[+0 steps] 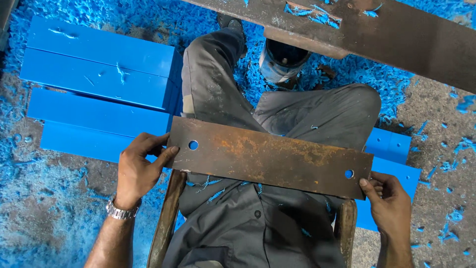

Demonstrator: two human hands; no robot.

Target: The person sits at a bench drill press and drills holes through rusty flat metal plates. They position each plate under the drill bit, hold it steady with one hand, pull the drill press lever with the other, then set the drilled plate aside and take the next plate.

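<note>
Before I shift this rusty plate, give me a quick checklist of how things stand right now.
1. Left hand grips the left end of the rusty steel plate: ok.
2. Right hand grips the right end, thumb near the hole: ok.
3. Both plate holes free of debris, blue showing through: ok.
4. Plate level: not ok, it slopes down to the right.
5. Lap free of blue shavings: not ok, some lie under the plate.
6. Plate's underside condition: cannot tell.

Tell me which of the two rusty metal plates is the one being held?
The nearer rusty plate, lying across the lap, with a round hole near each end. The left hand and right hand grip its ends. The other plate lies untouched at the top.
</note>
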